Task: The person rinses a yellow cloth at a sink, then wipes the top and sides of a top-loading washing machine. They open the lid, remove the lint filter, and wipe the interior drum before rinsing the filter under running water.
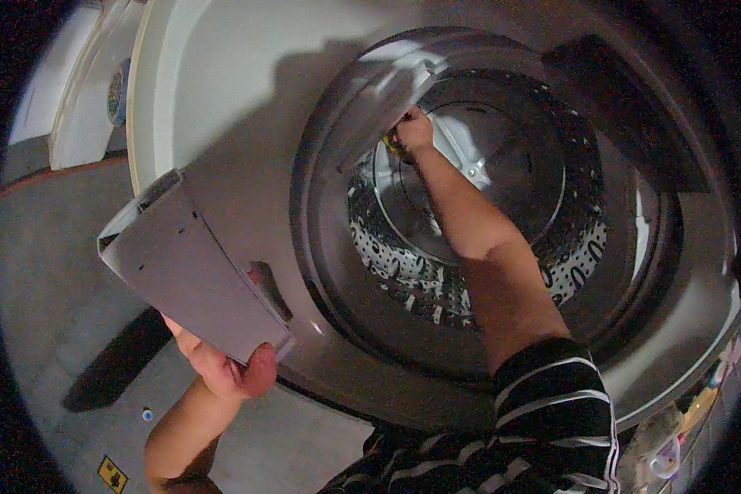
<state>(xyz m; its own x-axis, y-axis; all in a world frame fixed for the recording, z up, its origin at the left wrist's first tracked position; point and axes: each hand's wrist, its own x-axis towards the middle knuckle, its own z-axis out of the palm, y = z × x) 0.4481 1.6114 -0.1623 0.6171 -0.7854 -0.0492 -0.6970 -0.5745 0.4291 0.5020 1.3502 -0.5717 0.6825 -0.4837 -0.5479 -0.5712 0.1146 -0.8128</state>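
Note:
A front-loading washing machine fills most of the view, its round door opening (pixel 309 247) leading to a perforated steel drum (pixel 401 265). Through that opening reaches my right hand (pixel 415 133), its fingers closed around a small yellow and dark item (pixel 395 143) near the upper left rim, beside a shiny translucent part. What the item is cannot be made out. At the left, my left hand (pixel 238 370) grips the lower corner of a flat grey panel-fronted box (pixel 191 265), probably a detergent drawer, tilted in front of the machine's face.
Grey floor (pixel 43 247) lies at the left, with a yellow sticker (pixel 112 474) and a small blue-white round thing (pixel 147 414) at lower left. White panels (pixel 86 92) stand at upper left. Mixed items, one a clear plastic container (pixel 665 459), lie at lower right.

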